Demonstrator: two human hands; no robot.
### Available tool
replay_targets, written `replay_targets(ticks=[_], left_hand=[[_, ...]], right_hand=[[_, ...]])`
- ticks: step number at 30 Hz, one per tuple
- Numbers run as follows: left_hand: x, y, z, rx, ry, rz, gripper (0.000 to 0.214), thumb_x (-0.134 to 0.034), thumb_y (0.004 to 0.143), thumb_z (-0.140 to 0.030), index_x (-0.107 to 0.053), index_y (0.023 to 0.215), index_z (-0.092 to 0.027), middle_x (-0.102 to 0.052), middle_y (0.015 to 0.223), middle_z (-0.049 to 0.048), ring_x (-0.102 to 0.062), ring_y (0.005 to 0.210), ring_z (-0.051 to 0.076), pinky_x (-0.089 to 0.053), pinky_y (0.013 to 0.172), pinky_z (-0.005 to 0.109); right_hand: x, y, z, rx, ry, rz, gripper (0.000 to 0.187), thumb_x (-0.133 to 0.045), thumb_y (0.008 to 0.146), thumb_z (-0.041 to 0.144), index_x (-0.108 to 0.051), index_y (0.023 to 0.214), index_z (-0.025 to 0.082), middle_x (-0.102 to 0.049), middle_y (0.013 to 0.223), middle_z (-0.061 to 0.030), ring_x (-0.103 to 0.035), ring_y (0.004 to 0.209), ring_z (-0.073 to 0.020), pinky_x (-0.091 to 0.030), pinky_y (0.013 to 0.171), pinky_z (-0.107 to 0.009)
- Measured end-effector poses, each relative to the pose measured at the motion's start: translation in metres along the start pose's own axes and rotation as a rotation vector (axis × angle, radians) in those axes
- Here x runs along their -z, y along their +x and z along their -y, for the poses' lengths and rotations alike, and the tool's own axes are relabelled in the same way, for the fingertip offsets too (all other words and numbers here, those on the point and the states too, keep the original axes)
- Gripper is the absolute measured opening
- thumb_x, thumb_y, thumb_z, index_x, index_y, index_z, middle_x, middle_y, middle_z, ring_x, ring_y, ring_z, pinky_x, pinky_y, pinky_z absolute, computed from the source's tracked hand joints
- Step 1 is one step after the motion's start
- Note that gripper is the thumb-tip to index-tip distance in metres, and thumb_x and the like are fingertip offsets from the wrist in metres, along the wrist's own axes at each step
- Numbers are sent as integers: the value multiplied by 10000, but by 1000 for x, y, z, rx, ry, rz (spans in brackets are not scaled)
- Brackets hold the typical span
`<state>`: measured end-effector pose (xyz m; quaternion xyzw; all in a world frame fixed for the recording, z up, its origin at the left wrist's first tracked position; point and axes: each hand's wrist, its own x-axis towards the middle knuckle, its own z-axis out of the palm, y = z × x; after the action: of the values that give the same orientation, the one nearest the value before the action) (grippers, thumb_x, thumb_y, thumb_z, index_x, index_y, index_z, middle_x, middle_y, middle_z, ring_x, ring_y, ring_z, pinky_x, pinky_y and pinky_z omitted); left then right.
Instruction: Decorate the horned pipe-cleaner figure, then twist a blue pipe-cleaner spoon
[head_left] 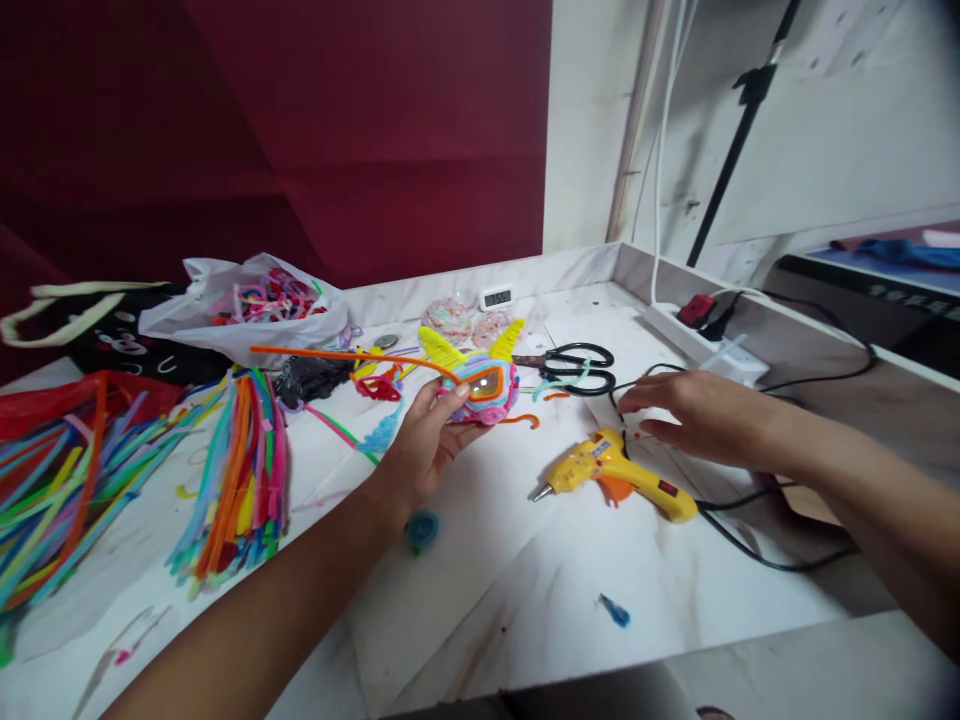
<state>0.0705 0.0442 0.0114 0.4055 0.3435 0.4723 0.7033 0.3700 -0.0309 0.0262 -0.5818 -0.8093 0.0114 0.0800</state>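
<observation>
Two hands, one left hand (424, 445) and one right hand (675, 415); one fuzzy craft piece (504, 400), with two yellow horns (439, 347); one long orange stem (337, 353); one glue gun (600, 465); one pair of scissors (553, 357); one digital display (496, 298); one blue coil (423, 528); one dark blue scrap (616, 611); two large bunches of coloured stems (244, 480), the stems themselves too many and overlapping to count; one white plastic bag (225, 340); one black tote bag (112, 330); one power strip (701, 340); one red plug (696, 311).
</observation>
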Motion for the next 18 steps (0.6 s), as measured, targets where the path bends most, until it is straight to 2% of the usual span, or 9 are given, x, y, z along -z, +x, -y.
replay_targets(ticks=[5, 9, 13, 15, 18], left_hand=[[2, 1, 0, -11, -7, -15, 368, -762, 762, -262, -594, 1086, -214, -727, 931, 22, -717, 764, 166, -598, 834, 395], [3, 1, 0, -28, 0, -31, 350, -763, 760, -265, -594, 1060, -196, -724, 911, 26, -715, 765, 164, -605, 795, 367], [2, -1, -2, -47, 7, -4, 355, -757, 765, -267, -594, 1068, -180, -725, 999, 53, -716, 829, 175, -595, 842, 391], [1, -1, -3, -50, 2, -8, 355, -757, 763, -261, -591, 1065, -176, -725, 1008, 58, -716, 832, 177, -588, 860, 404], [1, -2, -6, -45, -7, -54, 347, -763, 754, -241, -585, 1045, -179, -728, 962, 50, -717, 787, 174, -593, 827, 390]], right_hand=[[3, -1, -4, -60, -46, -53, 274, -530, 803, 154, -727, 980, 226, -745, 984, -64, -695, 810, -230, -510, 708, -339], [4, 32, 1, -57, -109, 16, 318, -459, 853, 123, -717, 1012, 220, -731, 1065, -67, -683, 944, -226, -494, 810, -315], [-4, 69, -2, -78, -157, 24, 337, -470, 833, 86, -697, 1064, 183, -702, 1103, -113, -677, 942, -241, -486, 778, -312], [-9, 81, -4, -39, -178, 43, 311, -513, 819, 92, -700, 1049, 187, -684, 1116, -117, -666, 957, -240, -482, 781, -307], [-17, 92, -5, 77, -202, 89, 205, -542, 840, 126, -721, 908, 199, -680, 1057, -99, -638, 998, -222, -463, 840, -292]])
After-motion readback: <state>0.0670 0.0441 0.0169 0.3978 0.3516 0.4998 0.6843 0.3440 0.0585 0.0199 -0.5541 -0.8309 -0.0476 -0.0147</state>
